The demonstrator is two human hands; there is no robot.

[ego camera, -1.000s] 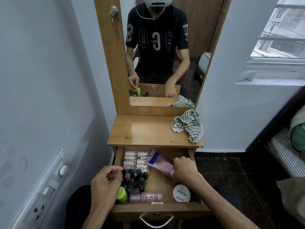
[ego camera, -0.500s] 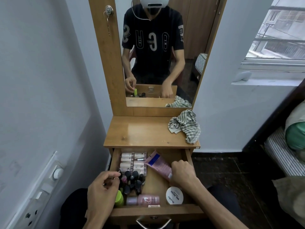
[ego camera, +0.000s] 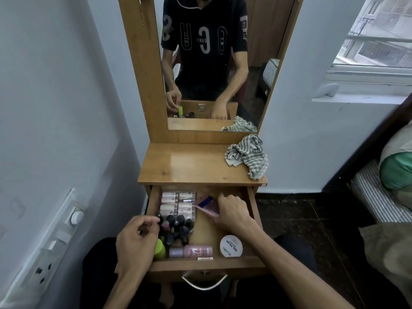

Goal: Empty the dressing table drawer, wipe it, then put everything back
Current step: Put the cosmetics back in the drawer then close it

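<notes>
At the far left, white wall switches (ego camera: 66,228) are partly cut off. The left hand (ego camera: 136,244) hangs over the near-left corner of the open wooden drawer (ego camera: 200,265), fingers curled with tips at a small dark-capped bottle; whether it actually pinches that bottle I cannot tell, as the hand hides the contact. It also covers part of a lime-green cap (ego camera: 160,248). Beside it cluster glossy nail polish bottles (ego camera: 178,228), behind them a clear case of pale tubes (ego camera: 178,205). A pink bottle (ego camera: 194,251) lies on its side along the front wall, then a round white tub (ego camera: 231,248). The right hand (ego camera: 234,214) curls round a soft pink tube (ego camera: 206,207), hiding its lower end. A crumpled striped cloth (ego camera: 249,156) sits on the polished tabletop's right corner.
</notes>
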